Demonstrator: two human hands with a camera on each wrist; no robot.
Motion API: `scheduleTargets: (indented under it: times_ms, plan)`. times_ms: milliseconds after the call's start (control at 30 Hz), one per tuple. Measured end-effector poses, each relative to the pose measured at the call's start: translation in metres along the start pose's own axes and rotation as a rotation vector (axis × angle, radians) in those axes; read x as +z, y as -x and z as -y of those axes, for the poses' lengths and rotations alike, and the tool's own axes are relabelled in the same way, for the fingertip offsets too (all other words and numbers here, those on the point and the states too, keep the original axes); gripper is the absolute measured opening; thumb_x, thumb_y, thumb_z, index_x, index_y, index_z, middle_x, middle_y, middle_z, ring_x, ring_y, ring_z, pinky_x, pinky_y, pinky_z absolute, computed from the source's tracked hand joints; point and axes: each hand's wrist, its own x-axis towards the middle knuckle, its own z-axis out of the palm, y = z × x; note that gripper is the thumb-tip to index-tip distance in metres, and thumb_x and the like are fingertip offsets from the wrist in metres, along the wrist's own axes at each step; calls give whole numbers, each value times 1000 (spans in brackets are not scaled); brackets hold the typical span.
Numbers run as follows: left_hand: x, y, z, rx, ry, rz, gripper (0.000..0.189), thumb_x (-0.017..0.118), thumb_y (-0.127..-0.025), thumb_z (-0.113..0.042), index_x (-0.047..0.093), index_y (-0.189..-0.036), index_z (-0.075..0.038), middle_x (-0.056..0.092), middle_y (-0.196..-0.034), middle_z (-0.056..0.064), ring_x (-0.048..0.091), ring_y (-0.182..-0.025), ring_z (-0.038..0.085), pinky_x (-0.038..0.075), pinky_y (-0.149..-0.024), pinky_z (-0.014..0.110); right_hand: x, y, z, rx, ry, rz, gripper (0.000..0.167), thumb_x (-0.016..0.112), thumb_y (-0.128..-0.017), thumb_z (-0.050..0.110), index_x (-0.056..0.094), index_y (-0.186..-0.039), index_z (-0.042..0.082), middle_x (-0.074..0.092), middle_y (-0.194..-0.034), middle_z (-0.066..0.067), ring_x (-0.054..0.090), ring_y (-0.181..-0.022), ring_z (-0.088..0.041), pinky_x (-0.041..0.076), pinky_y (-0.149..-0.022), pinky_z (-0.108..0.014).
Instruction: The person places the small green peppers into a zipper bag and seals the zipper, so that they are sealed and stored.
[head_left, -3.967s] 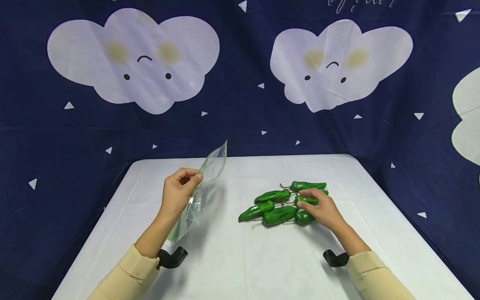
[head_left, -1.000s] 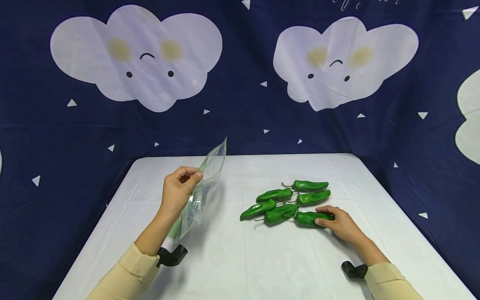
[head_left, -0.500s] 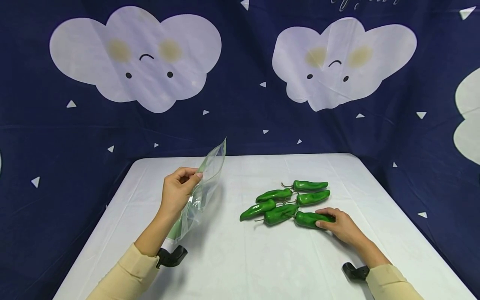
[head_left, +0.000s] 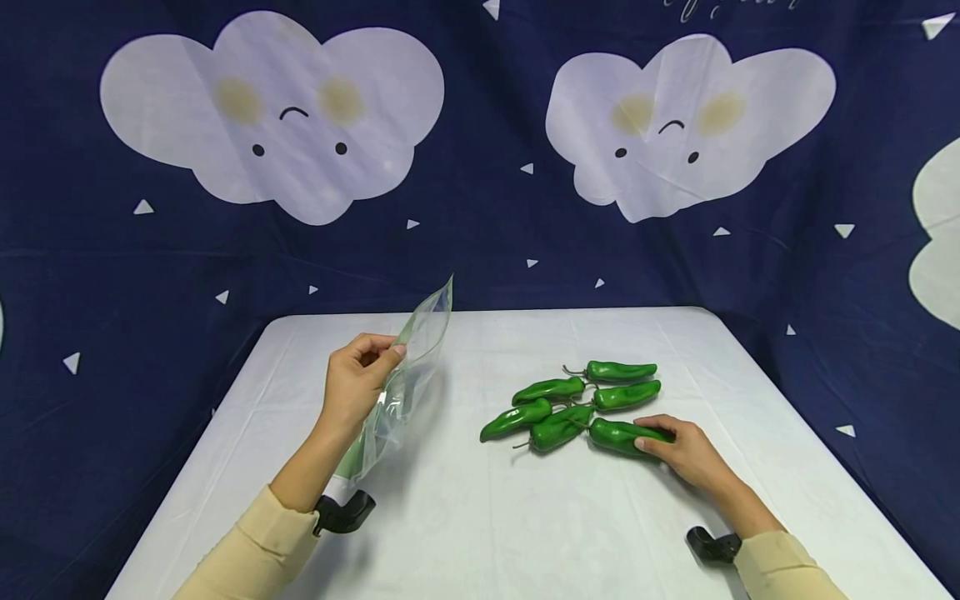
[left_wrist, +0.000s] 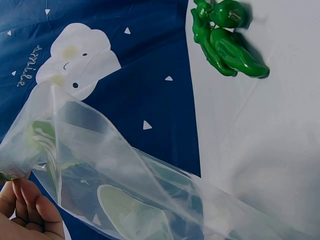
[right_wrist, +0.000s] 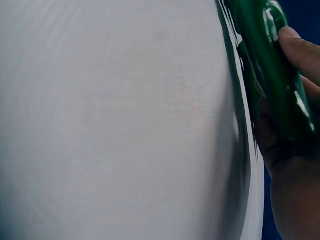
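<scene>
Right hand [head_left: 681,448] has moved rightward since earlier and grips a green pepper [head_left: 618,436], while the left hand [head_left: 360,373] pinches a clear bag [head_left: 394,404].

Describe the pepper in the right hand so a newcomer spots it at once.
On the white table, right of the clear bag, is a group of green peppers. At its near right corner, find a pepper whose stem points left. Unlike its neighbours, it is gripped by the right hand at its right end.
</scene>
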Motion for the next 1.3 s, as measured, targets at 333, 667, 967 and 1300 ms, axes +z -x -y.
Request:
scheduleTargets:
  times_ms: [333,667,967,1300]
  plan:
    - [0,0,-1,-16,-12,5,17,70,-84,-7,67,-93,6,59,-70,-15,49,-63,5,40,-54,16,-6,-1,11,-43,-61,-31,33,71,-84,32,68,-112,15,70,-108,-8,56,-90,4,45,-76,-17]
    - [1,0,-2,-19,-14,14,18,70,-84,-9,67,-93,6,59,-71,-15,50,-63,5,41,-55,16,-15,-13,53,-36,-163,-11,42,67,-85,40,64,-119,17,66,-117,-9,59,-90,4,50,-72,-20]
    - [3,0,-1,-11,-18,18,17,70,-84,-8,67,-93,7,59,-70,-15,49,-63,4,40,-54,16,-17,-25,91,-115,-298,-17,39,68,-86,30,63,-120,13,64,-117,-12,62,-89,1,52,-73,-19]
    - [5,1,-1,-12,-19,18,17,69,-84,-7,67,-92,7,58,-69,-14,49,-62,4,40,-54,16,-15,-39,120,-183,-345,-15,38,68,-87,30,63,-120,13,66,-114,-9,62,-90,0,52,-75,-20]
